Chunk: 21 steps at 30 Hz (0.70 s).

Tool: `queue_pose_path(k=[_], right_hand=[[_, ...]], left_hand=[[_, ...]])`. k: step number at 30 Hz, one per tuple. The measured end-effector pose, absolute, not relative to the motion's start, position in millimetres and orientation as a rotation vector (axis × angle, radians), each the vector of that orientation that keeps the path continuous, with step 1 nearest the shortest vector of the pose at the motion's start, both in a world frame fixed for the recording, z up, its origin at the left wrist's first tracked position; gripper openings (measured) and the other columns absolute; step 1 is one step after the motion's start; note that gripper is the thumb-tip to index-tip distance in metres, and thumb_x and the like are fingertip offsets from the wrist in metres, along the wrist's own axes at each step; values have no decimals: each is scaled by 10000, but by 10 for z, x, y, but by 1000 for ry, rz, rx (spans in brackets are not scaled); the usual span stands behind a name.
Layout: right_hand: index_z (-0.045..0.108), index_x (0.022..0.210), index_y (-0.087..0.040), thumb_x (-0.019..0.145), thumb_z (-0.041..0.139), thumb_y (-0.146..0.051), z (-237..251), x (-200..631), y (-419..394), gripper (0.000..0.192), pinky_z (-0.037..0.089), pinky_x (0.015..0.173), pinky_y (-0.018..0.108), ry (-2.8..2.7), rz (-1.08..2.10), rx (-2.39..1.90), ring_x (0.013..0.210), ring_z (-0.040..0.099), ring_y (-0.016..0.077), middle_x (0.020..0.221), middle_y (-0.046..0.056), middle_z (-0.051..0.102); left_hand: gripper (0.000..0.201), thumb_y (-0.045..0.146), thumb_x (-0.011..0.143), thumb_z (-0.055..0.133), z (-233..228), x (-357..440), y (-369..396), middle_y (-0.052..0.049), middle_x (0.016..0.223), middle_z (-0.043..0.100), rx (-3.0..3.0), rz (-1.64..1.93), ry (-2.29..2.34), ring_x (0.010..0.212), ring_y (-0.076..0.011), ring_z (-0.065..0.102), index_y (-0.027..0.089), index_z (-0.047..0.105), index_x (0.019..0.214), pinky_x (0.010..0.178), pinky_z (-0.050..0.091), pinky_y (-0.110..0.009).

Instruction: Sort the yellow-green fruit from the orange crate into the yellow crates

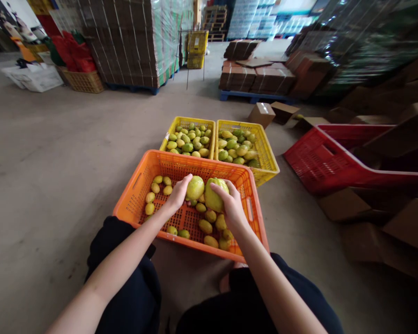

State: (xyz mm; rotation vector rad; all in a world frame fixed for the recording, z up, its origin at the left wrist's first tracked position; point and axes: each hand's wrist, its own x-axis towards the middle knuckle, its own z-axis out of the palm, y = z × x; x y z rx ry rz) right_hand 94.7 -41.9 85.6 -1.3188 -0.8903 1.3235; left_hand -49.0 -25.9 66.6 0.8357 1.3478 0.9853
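My left hand (179, 191) is closed around a rounded yellow-green fruit (195, 188). A larger yellow-green fruit (214, 195), bumpy near its top, is gripped by my right hand (232, 204). Both are held side by side above an orange plastic crate (130, 192) with perforated walls. Inside it, smaller fruits (149, 197) line the left side, and others (205, 226) lie grouped at the right. A couple more (184, 234) rest by the near wall. My forearms and the held fruits hide part of the crate's floor. The fruit's exact kind is unclear.
Two yellow crates (165, 141) (269, 150) full of similar fruit stand against the orange crate's far side. To the right are a red crate (306, 160) and cardboard boxes (348, 204). Wrapped pallet stacks (125, 41) stand farther back. My knees flank the orange crate's near side.
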Motion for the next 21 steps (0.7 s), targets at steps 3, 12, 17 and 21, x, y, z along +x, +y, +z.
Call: queue_pose_path(k=[3, 12, 17, 21], right_hand=[[581, 908, -243, 589, 802, -480, 815, 961, -399, 455, 527, 558, 287, -874, 1291, -1335, 738, 616, 194, 843, -14, 629], [597, 1023, -276, 586, 840, -393, 1018, 1219, -284, 514, 490, 934, 459, -1346, 789, -1133, 990, 617, 247, 1034, 3, 647], [614, 1049, -279, 658, 797, -332, 1043, 1228, -321, 434, 435, 1010, 487, -1514, 485, -1113, 1084, 584, 267, 1106, 37, 628], [603, 1046, -280, 664, 791, -311, 1049, 1198, -361, 427, 439, 1002, 488, -1537, 412, -1094, 1083, 581, 272, 1100, 44, 621]], left_hand=[[459, 589, 882, 479, 624, -515, -247, -33, 691, 645, 899, 1049, 1265, 593, -154, 571, 162, 646, 857, 505, 436, -251], [625, 415, 579, 878, 750, -643, -181, -40, 1044, 644, 1288, 1248, 848, 940, -185, 617, 219, 559, 1080, 859, 482, -310], [647, 346, 529, 904, 790, -607, -238, -42, 1099, 626, 1229, 1304, 840, 1003, -189, 603, 223, 572, 1070, 896, 474, -304], [662, 323, 514, 908, 820, -596, -257, -49, 1133, 631, 1161, 1302, 855, 1035, -204, 605, 225, 609, 1096, 914, 473, -313]])
